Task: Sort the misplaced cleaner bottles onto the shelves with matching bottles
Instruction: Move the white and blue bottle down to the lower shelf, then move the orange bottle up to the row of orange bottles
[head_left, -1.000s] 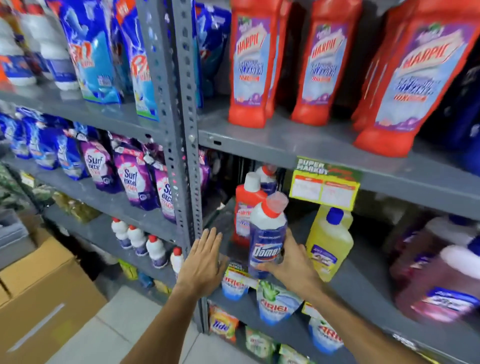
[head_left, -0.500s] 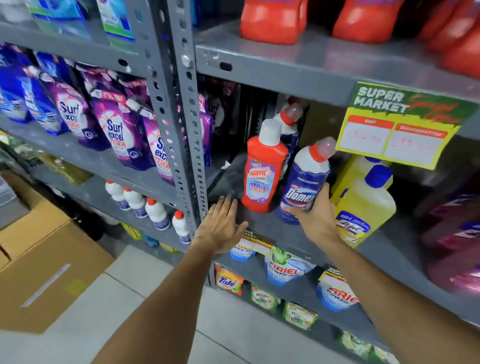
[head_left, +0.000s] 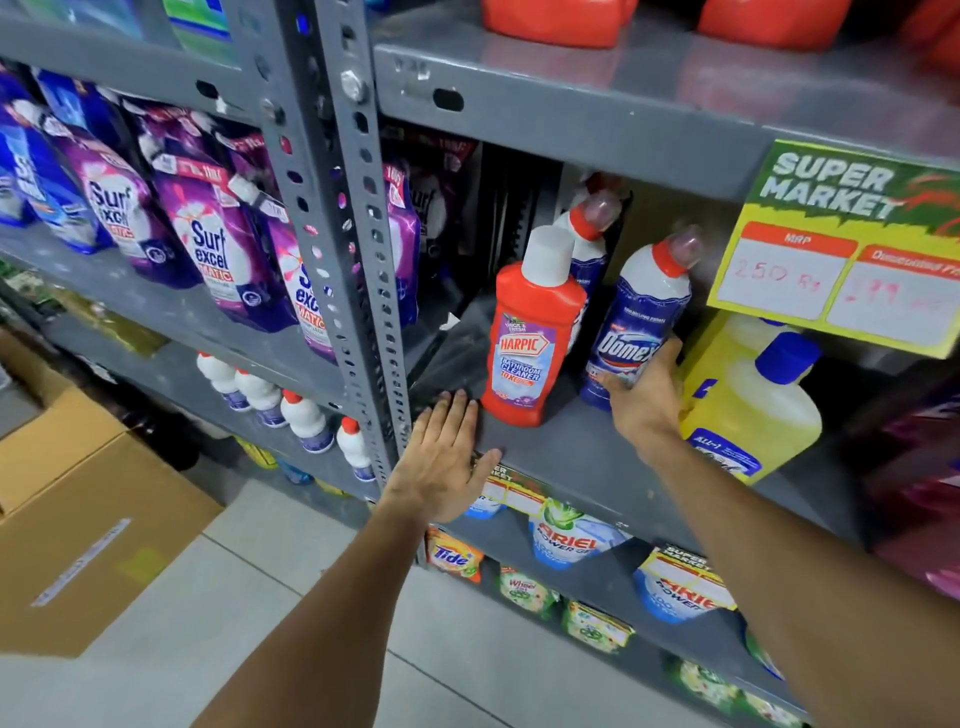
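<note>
My right hand (head_left: 647, 402) grips the lower body of a blue Domex bottle (head_left: 641, 322) with a red collar and clear cap, tilted on the grey middle shelf (head_left: 571, 452). Left of it stands a red Harpic bottle (head_left: 530, 338) with a white cap. A second Domex bottle (head_left: 589, 234) stands behind the Harpic. My left hand (head_left: 447, 460) lies flat, fingers apart, on the shelf's front edge just left of the Harpic. Red Harpic bottles (head_left: 561, 21) fill the shelf above.
A yellow cleaner bottle (head_left: 753, 405) with a blue cap stands right of the Domex, under a hanging price sign (head_left: 841, 244). A grey perforated upright (head_left: 348, 234) divides the bays. Purple Surf Excel pouches (head_left: 208, 244) sit left; a cardboard box (head_left: 88, 525) lies on the floor.
The Domex bottle has gone from in front of the shelf onto it, beside the red Harpic. My left hand has come down flat on the shelf edge. The view has moved closer and lower.
</note>
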